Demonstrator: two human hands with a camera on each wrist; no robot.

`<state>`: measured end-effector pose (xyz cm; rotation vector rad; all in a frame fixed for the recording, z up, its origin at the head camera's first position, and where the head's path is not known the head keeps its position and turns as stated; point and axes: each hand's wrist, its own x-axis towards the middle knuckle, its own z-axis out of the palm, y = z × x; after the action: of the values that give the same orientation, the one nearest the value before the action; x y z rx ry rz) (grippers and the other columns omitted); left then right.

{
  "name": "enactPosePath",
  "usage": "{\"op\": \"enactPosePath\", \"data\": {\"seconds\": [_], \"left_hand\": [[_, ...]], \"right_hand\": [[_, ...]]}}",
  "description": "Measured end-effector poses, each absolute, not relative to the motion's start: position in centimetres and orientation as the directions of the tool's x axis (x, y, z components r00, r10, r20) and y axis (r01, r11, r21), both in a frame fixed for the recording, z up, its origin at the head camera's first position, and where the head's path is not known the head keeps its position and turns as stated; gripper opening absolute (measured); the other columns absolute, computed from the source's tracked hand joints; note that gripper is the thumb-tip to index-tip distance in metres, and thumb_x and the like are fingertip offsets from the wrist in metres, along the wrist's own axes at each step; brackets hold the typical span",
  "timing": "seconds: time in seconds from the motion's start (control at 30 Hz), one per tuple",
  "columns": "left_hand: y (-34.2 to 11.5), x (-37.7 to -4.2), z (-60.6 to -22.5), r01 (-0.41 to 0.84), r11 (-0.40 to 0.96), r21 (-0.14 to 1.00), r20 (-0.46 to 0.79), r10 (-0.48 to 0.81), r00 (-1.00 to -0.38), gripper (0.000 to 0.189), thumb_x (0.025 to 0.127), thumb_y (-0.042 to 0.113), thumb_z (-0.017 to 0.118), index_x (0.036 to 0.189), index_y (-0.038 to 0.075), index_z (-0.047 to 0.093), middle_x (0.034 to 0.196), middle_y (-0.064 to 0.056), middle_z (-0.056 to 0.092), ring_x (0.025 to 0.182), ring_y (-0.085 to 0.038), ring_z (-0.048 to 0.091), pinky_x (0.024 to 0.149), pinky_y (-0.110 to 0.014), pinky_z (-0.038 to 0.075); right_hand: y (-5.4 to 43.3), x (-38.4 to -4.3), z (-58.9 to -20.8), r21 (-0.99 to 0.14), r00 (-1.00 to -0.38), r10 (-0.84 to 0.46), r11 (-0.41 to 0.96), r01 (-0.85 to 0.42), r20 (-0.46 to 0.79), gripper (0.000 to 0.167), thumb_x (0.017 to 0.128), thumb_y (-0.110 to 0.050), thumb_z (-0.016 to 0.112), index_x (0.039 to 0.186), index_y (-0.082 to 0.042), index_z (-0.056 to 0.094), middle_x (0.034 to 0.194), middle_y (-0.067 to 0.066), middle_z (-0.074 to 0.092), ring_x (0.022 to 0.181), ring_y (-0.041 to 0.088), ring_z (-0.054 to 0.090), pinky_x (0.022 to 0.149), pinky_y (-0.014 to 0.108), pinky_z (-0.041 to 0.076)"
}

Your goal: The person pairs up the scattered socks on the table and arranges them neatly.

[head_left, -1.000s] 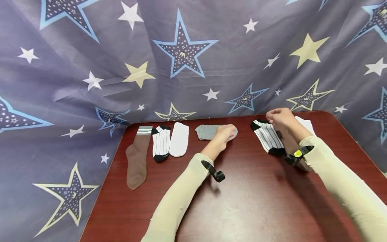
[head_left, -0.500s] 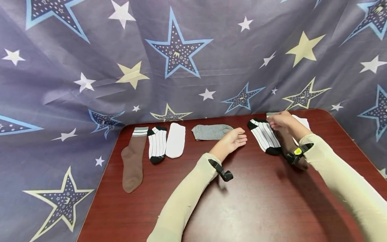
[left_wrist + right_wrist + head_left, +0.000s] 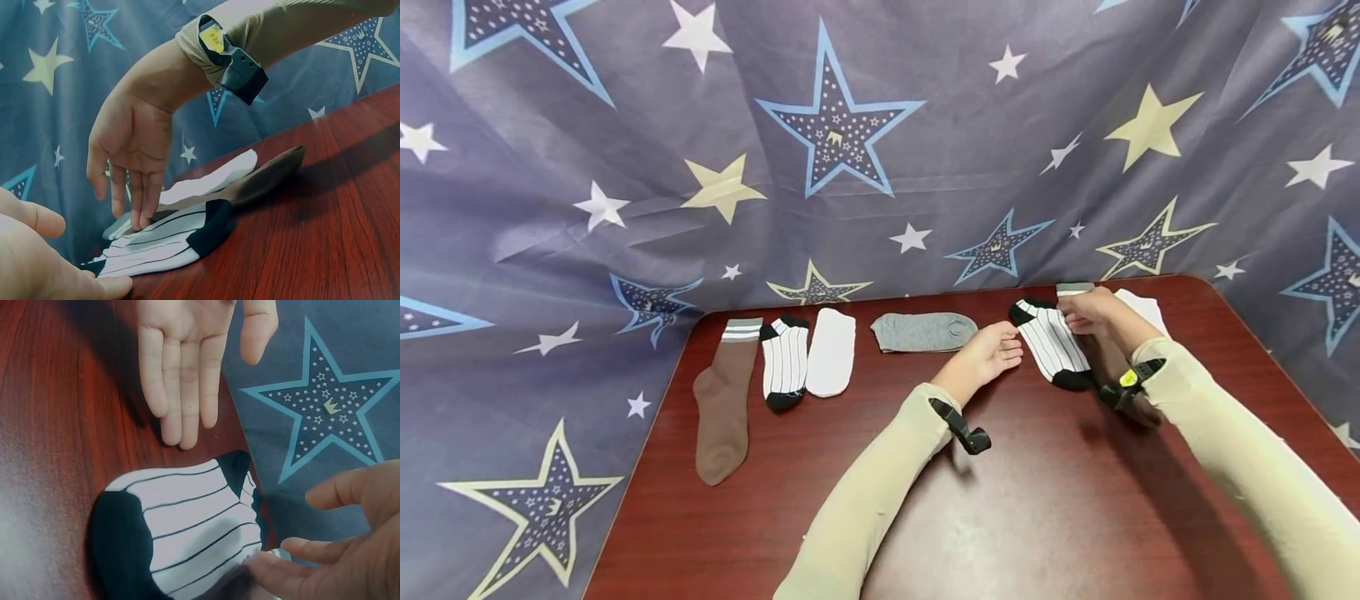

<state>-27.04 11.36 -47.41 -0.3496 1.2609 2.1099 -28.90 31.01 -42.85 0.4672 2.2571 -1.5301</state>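
A white ankle sock with black stripes, heel and toe (image 3: 1051, 340) lies flat between my two hands on the right part of the table. My left hand (image 3: 987, 357) is just left of it, fingers extended and palm turned toward it; in the right wrist view a small gap separates those fingertips from the sock. My right hand (image 3: 1093, 310) hangs over the sock's other side, where a long brown sock (image 3: 1102, 360) lies alongside. In the left wrist view, its straight fingers (image 3: 145, 194) reach down to where both socks meet. Whether they touch is unclear.
Beyond the right hand lies a white sock (image 3: 1144, 310). A folded-looking grey sock (image 3: 925, 332) lies at the back centre. At left lie a brown sock (image 3: 726, 408), a striped sock (image 3: 786, 367) and a white sock (image 3: 832, 354). A star-patterned cloth (image 3: 880, 208) hangs behind the table.
My left hand has left the grey sock and moved right, its fingers straightening, to beside the striped sock. My right hand has lowered slightly over the sock pair.
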Motion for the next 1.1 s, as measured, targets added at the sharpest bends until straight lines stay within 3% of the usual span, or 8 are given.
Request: {"op": "enactPosePath", "data": {"seconds": [0.23, 0.3, 0.5, 0.6, 0.77, 0.93, 1.07, 1.1], "left_hand": [[13.2, -31.1, -54.0, -0.594, -0.339, 0.729, -0.506, 0.317, -0.802, 0.048, 0.082, 0.009, 0.06, 0.124, -0.011, 0.053, 0.14, -0.036, 0.048, 0.133, -0.049, 0.048, 0.114, -0.054, 0.043], [13.6, -32.6, -56.4, -0.603, -0.363, 0.711, -0.505, 0.333, -0.796, 0.045, 0.081, 0.008, 0.059, 0.121, -0.011, 0.055, 0.135, -0.037, 0.052, 0.129, -0.05, 0.052, 0.112, -0.055, 0.044], [14.0, -33.9, -58.3, -0.614, -0.377, 0.693, -0.523, 0.322, -0.789, 0.043, 0.08, 0.01, 0.058, 0.118, -0.008, 0.056, 0.133, -0.034, 0.057, 0.13, -0.046, 0.054, 0.116, -0.057, 0.039], [13.6, -33.5, -57.6, -0.618, -0.378, 0.689, -0.528, 0.321, -0.786, 0.038, 0.077, 0.009, 0.057, 0.112, -0.006, 0.057, 0.13, -0.032, 0.06, 0.128, -0.045, 0.056, 0.115, -0.057, 0.039], [12.5, -30.3, -52.9, -0.627, -0.401, 0.669, -0.552, 0.297, -0.779, 0.041, 0.084, 0.002, 0.053, 0.122, -0.011, 0.054, 0.139, -0.035, 0.054, 0.137, -0.046, 0.05, 0.12, -0.054, 0.034], [12.4, -30.8, -54.1, -0.605, -0.415, 0.68, -0.526, 0.299, -0.796, 0.041, 0.078, 0.003, 0.056, 0.117, -0.012, 0.056, 0.13, -0.036, 0.058, 0.13, -0.048, 0.054, 0.115, -0.054, 0.041], [11.9, -29.2, -51.4, -0.617, -0.452, 0.644, -0.561, 0.269, -0.783, 0.049, 0.085, 0.0, 0.051, 0.131, -0.017, 0.049, 0.139, -0.037, 0.052, 0.138, -0.048, 0.048, 0.12, -0.053, 0.036], [11.8, -29.5, -52.0, -0.606, -0.461, 0.648, -0.539, 0.284, -0.793, 0.049, 0.083, 0.001, 0.054, 0.129, -0.017, 0.05, 0.135, -0.038, 0.053, 0.134, -0.049, 0.051, 0.116, -0.054, 0.04]], "right_hand": [[31.0, -28.9, -43.7, -0.802, -0.854, 0.032, 0.325, 0.501, -0.52, 0.013, 0.1, -0.014, 0.052, 0.107, -0.003, 0.05, 0.08, -0.001, 0.059, 0.07, 0.007, 0.062, 0.081, 0.028, 0.059], [31.1, -29.0, -43.9, -0.801, -0.852, 0.032, 0.324, 0.503, -0.522, 0.012, 0.1, -0.014, 0.052, 0.107, -0.004, 0.05, 0.082, 0.001, 0.059, 0.071, 0.007, 0.062, 0.081, 0.028, 0.059], [31.5, -29.2, -44.3, -0.804, -0.841, -0.009, 0.301, 0.513, -0.541, 0.011, 0.101, -0.013, 0.048, 0.108, -0.005, 0.051, 0.083, -0.002, 0.062, 0.077, 0.008, 0.063, 0.083, 0.027, 0.058], [31.6, -29.0, -44.4, -0.796, -0.822, -0.05, 0.292, 0.531, -0.567, 0.01, 0.103, -0.014, 0.045, 0.108, -0.008, 0.051, 0.082, -0.005, 0.062, 0.08, 0.007, 0.063, 0.086, 0.026, 0.055], [31.4, -28.8, -44.3, -0.783, -0.802, -0.077, 0.29, 0.55, -0.592, 0.012, 0.103, -0.016, 0.044, 0.097, -0.015, 0.054, 0.08, -0.008, 0.064, 0.082, 0.007, 0.062, 0.093, 0.033, 0.051], [31.3, -28.8, -44.4, -0.78, -0.799, -0.086, 0.298, 0.55, -0.595, 0.011, 0.103, -0.018, 0.043, 0.104, -0.013, 0.053, 0.083, -0.009, 0.064, 0.086, 0.007, 0.062, 0.103, 0.039, 0.047], [31.5, -29.1, -45.0, -0.793, -0.795, -0.111, 0.233, 0.563, -0.597, 0.013, 0.103, -0.015, 0.043, 0.106, -0.011, 0.054, 0.079, -0.009, 0.068, 0.079, 0.004, 0.066, 0.091, 0.029, 0.054], [31.6, -29.1, -45.2, -0.8, -0.799, -0.119, 0.22, 0.558, -0.59, 0.013, 0.102, -0.013, 0.042, 0.104, -0.01, 0.054, 0.078, -0.009, 0.068, 0.077, 0.003, 0.065, 0.087, 0.028, 0.055]]}}
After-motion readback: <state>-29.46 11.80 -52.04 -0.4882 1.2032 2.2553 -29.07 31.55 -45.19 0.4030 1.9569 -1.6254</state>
